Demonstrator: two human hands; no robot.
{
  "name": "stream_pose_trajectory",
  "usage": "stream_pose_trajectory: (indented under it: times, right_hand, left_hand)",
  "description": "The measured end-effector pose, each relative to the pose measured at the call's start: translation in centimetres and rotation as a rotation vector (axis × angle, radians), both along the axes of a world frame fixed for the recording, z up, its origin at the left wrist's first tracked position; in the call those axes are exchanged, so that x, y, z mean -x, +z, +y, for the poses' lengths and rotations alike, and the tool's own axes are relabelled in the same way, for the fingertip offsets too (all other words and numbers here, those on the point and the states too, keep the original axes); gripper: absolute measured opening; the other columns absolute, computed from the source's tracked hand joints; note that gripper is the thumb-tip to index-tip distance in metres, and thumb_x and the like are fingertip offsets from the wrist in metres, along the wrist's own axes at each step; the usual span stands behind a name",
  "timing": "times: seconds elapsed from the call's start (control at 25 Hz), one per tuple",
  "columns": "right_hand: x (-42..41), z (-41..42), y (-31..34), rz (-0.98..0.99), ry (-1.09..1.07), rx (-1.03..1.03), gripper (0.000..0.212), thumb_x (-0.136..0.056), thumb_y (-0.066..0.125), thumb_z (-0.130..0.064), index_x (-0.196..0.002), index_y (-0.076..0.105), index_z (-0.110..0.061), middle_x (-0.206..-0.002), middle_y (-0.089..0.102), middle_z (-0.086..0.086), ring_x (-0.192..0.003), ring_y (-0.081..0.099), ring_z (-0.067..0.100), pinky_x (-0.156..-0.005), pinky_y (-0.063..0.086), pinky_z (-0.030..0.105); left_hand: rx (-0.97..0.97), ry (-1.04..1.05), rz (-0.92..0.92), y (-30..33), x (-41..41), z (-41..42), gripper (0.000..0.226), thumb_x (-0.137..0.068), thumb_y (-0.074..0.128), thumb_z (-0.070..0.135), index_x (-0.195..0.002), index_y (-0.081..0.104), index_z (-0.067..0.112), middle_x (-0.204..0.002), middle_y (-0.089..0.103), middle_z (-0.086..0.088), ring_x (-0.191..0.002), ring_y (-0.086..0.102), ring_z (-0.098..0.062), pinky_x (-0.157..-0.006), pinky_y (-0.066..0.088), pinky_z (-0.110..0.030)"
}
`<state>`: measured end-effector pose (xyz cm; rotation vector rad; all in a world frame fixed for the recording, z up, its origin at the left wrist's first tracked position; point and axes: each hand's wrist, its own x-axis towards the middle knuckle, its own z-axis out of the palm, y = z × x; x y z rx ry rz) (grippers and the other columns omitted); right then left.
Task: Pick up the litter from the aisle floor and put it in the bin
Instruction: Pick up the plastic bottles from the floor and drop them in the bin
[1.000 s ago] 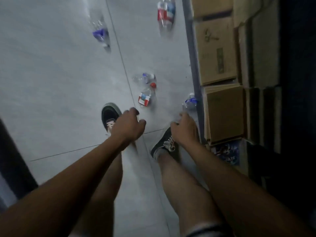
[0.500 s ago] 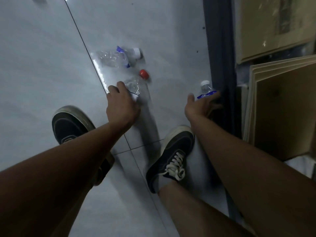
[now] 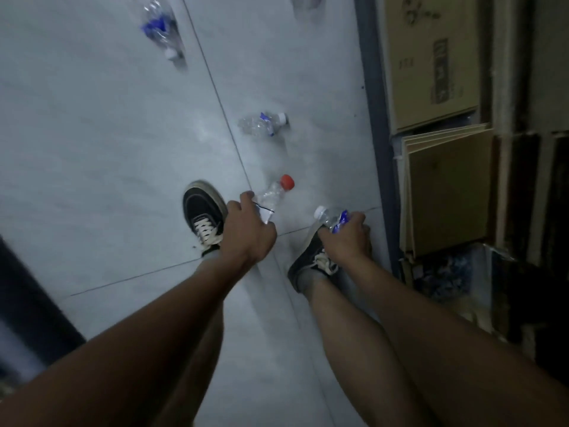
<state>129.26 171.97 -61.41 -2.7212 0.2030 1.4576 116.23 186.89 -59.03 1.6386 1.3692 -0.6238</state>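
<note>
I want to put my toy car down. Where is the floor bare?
Bare floor spreads left of the tile seam, between the far blue-label bottle and the left shoe. Another bare strip runs between the crushed bottle and the cardboard boxes. It is crowded near both hands.

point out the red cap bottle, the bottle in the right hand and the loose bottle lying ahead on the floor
red-capped bottle (image 3: 275,192), head view, clear neck below the cap
white-capped bottle (image 3: 330,217), head view, clear shoulder
loose bottle (image 3: 261,123), head view, crumpled middle
</note>
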Motion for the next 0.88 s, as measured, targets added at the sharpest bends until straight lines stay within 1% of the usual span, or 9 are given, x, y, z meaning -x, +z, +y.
stream_pose_trajectory:
  times: [0.04,0.12,0.28,0.4,0.48,0.56,0.64,0.76,0.88]
  right_hand:
    - [0.6,0.1,3.6,0.023,0.003,0.018,0.075,-0.080,0.080,-0.037,-0.138,0.040,-0.012,-0.135,0.047,0.019,-0.112,0.059,0.040,-0.091,0.050,0.039]
    - [1.4,0.6,11.2,0.043,0.020,0.000,0.076,-0.079,0.083,-0.036,-0.135,0.039,-0.012,-0.135,0.043,0.018,-0.110,0.060,0.040,-0.086,0.047,0.035]
    - [1.1,2.0,26.6,-0.009,0.067,-0.167,0.063,-0.079,0.084,-0.029,-0.120,0.038,-0.018,-0.132,0.050,0.015,-0.113,0.058,0.037,-0.082,0.040,0.032]
    - [0.7,3.0,37.2,-0.034,0.108,-0.288,0.059,-0.078,0.079,-0.026,-0.114,0.033,-0.028,-0.125,0.056,0.011,-0.106,0.060,0.034,-0.079,0.044,0.034]
    - [0.6,3.5,43.2,-0.047,0.140,-0.348,0.061,-0.077,0.076,-0.028,-0.121,0.034,-0.030,-0.124,0.056,0.009,-0.103,0.060,0.032,-0.083,0.050,0.038]
    - [0.6,3.7,48.0,-0.091,0.138,-0.389,0.066,-0.076,0.075,-0.029,-0.130,0.037,-0.027,-0.123,0.056,0.007,-0.104,0.060,0.031,-0.087,0.052,0.042]
    - [0.9,3.3,52.0,-0.169,0.098,-0.427,0.066,-0.076,0.076,-0.028,-0.131,0.040,-0.023,-0.125,0.054,0.007,-0.106,0.059,0.030,-0.090,0.053,0.044]
    - [2.3,2.2,56.1,-0.205,0.055,-0.408,0.066,-0.081,0.077,-0.028,-0.136,0.043,-0.023,-0.128,0.052,0.006,-0.106,0.057,0.026,-0.089,0.052,0.042]
    - [5.9,0.4,58.8,-0.258,-0.036,-0.391,0.070,-0.082,0.078,-0.032,-0.140,0.042,-0.021,-0.129,0.054,0.006,-0.109,0.057,0.026,-0.092,0.051,0.040]
  left_hand:
    - [-0.004,-0.016,-0.030,3.3,0.5,0.4,0.068,-0.080,0.062,0.022,-0.143,0.036,0.012,-0.131,0.044,-0.018,-0.112,0.052,-0.039,-0.094,0.043,-0.042]
    - [-0.009,-0.060,-0.051,10.1,1.5,1.2,0.071,-0.077,0.061,0.026,-0.143,0.037,0.014,-0.129,0.045,-0.017,-0.110,0.052,-0.037,-0.094,0.047,-0.044]
    - [-0.101,-0.149,-0.020,23.9,2.4,3.7,0.068,-0.079,0.063,0.041,-0.137,0.042,0.012,-0.123,0.051,-0.018,-0.112,0.049,-0.039,-0.091,0.048,-0.048]
    - [-0.099,-0.256,-0.080,33.8,2.3,6.9,0.059,-0.079,0.059,0.040,-0.128,0.043,0.011,-0.119,0.054,-0.017,-0.112,0.049,-0.038,-0.086,0.044,-0.042]
    - [-0.106,-0.373,-0.124,39.6,2.1,9.5,0.051,-0.081,0.061,0.036,-0.123,0.045,0.012,-0.114,0.055,-0.016,-0.106,0.053,-0.037,-0.082,0.044,-0.040]
    - [-0.139,-0.443,-0.155,44.9,2.3,11.9,0.051,-0.079,0.063,0.035,-0.123,0.046,0.015,-0.113,0.057,-0.014,-0.103,0.056,-0.035,-0.082,0.047,-0.040]
    - [-0.166,-0.477,-0.198,49.1,2.8,13.6,0.060,-0.075,0.059,0.036,-0.129,0.046,0.015,-0.115,0.058,-0.015,-0.103,0.058,-0.036,-0.084,0.048,-0.041]
    - [-0.192,-0.458,-0.290,53.1,4.2,14.7,0.068,-0.070,0.056,0.036,-0.134,0.046,0.015,-0.117,0.059,-0.015,-0.105,0.057,-0.034,-0.083,0.045,-0.038]
    - [-0.167,-0.541,-0.346,55.4,6.0,14.9,0.065,-0.076,0.063,0.029,-0.137,0.046,0.017,-0.121,0.059,-0.012,-0.105,0.056,-0.030,-0.081,0.041,-0.034]
